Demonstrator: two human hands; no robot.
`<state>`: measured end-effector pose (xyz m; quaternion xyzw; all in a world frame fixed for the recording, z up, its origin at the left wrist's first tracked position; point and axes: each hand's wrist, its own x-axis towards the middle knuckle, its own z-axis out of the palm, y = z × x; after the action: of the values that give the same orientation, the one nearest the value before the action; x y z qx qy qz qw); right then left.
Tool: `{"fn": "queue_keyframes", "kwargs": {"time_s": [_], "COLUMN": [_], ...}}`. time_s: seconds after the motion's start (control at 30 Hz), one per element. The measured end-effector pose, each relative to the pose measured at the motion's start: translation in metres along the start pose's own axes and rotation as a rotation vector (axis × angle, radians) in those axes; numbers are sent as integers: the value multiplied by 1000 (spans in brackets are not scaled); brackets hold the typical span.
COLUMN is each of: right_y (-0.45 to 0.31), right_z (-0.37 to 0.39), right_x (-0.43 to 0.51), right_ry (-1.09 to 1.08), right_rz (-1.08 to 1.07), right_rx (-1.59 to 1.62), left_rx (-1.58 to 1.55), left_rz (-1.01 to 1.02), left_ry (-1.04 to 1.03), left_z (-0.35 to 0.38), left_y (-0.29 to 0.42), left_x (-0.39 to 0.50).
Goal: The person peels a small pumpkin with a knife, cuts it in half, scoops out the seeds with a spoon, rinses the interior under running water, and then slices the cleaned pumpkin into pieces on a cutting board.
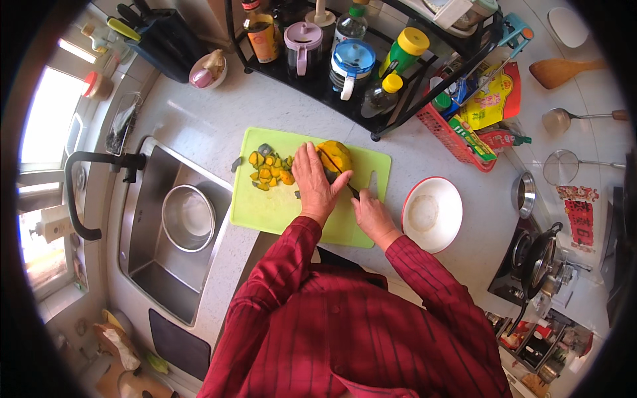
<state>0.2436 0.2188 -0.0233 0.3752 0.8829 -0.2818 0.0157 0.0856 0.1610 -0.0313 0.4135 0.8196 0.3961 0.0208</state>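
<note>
A large piece of orange-fleshed pumpkin (338, 153) lies near the top of a green plastic cutting board (268, 214). My right hand (374, 215) is closed around the handle of a kitchen knife (354, 192), whose blade is in the pumpkin. My left hand (314, 183) lies flat with fingers extended at the pumpkin's left side, thumb towards the blade; whether it presses on the pumpkin or the knife is partly hidden. Left of it sit small chopped pumpkin pieces (266, 171) with dark green rind. One rind scrap (236, 164) lies off the board's left edge.
A white bowl with a red rim (450, 214) stands right of the board. At left is a steel sink (149, 234) holding a metal bowl (188, 218). Behind stands a black rack (318, 97) with bottles and jugs, beside a red basket (450, 137). A wok (540, 263) is far right.
</note>
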Motion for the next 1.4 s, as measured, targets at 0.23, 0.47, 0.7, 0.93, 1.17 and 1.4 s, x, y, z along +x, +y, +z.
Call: {"fn": "queue_keyframes", "kwargs": {"time_s": [0.23,0.47,0.7,0.93,1.17,1.4], "right_y": [10,24,15,7,5,7], "right_z": [-16,-21,-32,-45,-47,-14], "right_x": [4,14,11,-18,-58,-77], "right_ry": [-93,-160,-195,-128,-19,61], "right_rz": [-12,-24,-14,0,-13,72], "right_rx": [236,428,409,415,486,680], "left_rx": [-119,-190,-102,-660,-1309,-1671], "left_rz": [16,-1,-44,-528,-824,-827], "left_ry": [20,41,-37,-164,-177,-331], "left_z": [9,7,-9,-26,-60,-74], "left_y": [-13,-17,-15,-14,-12,-12], "left_x": [-6,-6,-9,5,4,8]}}
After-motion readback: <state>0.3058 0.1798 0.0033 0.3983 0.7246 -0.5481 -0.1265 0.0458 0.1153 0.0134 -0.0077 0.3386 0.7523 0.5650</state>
